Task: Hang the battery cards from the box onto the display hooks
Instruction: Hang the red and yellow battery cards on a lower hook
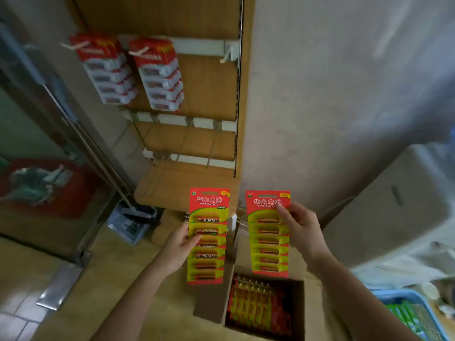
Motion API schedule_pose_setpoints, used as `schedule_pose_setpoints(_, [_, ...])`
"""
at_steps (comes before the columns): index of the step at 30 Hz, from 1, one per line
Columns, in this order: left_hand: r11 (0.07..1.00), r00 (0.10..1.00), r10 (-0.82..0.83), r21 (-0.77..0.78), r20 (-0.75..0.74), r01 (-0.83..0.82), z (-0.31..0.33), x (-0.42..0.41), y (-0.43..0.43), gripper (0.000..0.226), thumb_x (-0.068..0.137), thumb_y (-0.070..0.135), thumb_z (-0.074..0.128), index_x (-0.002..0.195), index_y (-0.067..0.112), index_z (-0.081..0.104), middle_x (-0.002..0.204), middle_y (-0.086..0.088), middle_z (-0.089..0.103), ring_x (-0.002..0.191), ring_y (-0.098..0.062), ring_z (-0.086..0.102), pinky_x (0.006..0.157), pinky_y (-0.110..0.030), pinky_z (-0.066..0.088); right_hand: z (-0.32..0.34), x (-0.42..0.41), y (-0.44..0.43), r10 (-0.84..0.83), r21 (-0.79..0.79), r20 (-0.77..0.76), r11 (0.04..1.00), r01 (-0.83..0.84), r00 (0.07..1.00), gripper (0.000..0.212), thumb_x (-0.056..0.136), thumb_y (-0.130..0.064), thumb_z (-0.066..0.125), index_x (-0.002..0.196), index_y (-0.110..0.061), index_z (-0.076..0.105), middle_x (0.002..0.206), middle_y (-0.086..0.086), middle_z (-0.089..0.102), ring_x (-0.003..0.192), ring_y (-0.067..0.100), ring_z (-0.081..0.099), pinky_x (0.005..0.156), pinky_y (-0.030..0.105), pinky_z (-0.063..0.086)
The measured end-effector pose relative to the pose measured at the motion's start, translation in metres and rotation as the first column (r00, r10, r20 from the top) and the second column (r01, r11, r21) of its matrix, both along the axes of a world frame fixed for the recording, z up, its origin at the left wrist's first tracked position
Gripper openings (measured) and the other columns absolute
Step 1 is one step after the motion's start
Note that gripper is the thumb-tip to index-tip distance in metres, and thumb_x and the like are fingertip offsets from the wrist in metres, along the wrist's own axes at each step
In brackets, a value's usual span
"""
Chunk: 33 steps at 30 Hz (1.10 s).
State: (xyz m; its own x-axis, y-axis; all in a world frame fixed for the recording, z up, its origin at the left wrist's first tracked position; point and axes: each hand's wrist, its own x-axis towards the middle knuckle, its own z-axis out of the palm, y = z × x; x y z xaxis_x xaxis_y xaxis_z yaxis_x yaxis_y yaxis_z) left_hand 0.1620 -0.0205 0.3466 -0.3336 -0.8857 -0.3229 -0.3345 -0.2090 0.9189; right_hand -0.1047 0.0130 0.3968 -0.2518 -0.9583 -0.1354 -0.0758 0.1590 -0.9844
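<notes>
Cardboard, glossy and printed in red and yellow-green, forms the two long rectangular battery cards held up side by side in front of the display. The left battery card (206, 236) is pinched at its left edge by the left hand (179, 244), with the thumb across the front and the fingers hidden behind. The right battery card (268, 233) is gripped along its right edge by the right hand (301, 230), its fingertips pressed on the red header near the top. On each card a slotted hang hole is cut through the header, and rows of slim cylindrical batteries are sealed crosswise under clear blisters below it. The two cards are held apart, not touching.

Below them, an open brown corrugated box (264, 306) is seen on the floor, with more cards of the same print packed on edge inside. Above, a wood-grain back panel (197, 77) is crossed by white rails. On the top rail, two pale hooks (141, 53) are already loaded with stacks of red-headed cards (160, 75) under shiny plastic, while a third hook (227, 55) at the right is bare. Thin wire hooks (183, 141) are fixed to the lower rails. A larger plain carton (394, 207) is seen to the right, and a blue plastic basket (413, 313) at the lower right corner.
</notes>
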Motion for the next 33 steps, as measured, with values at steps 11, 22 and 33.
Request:
schedule_pose_setpoints(11, [0.987, 0.987, 0.144, -0.056, -0.066, -0.148, 0.069, 0.081, -0.044, 0.023, 0.093, 0.012, 0.049, 0.112, 0.026, 0.052, 0.109, -0.002, 0.067, 0.101, -0.013, 0.066, 0.087, -0.034, 0.053, 0.067, 0.097, -0.056, -0.008, -0.018, 0.026, 1.000, 0.008, 1.000, 0.013, 0.090, -0.030, 0.053, 0.095, -0.022, 0.063, 0.097, 0.005, 0.071, 0.090, 0.020, 0.070, 0.081, 0.037, 0.056])
schedule_pose_setpoints(22, [0.999, 0.998, -0.035, 0.017, 0.050, 0.034, 0.000, 0.124, -0.119, 0.017, 0.094, 0.017, 0.047, 0.108, 0.026, 0.052, 0.107, 0.002, 0.065, 0.098, -0.008, 0.064, 0.086, -0.034, 0.053, -0.006, 0.163, -0.107, -0.249, 0.081, -0.003, 0.965, 0.249, 0.968, 0.009, 0.091, -0.026, 0.054, 0.093, -0.022, 0.061, 0.089, -0.004, 0.068, 0.088, 0.017, 0.067, 0.075, 0.029, 0.055])
schedule_pose_setpoints(33, [0.997, 0.997, -0.077, -0.025, -0.031, 0.076, -0.042, 0.105, -0.143, 0.018, 0.093, 0.015, 0.049, 0.110, 0.023, 0.051, 0.106, -0.001, 0.066, 0.096, -0.007, 0.065, 0.075, -0.020, 0.053, -0.044, 0.156, -0.126, -0.268, 0.092, -0.046, 0.958, 0.271, 0.962, 0.012, 0.092, -0.028, 0.052, 0.090, -0.020, 0.062, 0.091, 0.004, 0.070, 0.087, 0.020, 0.069, 0.077, 0.034, 0.057])
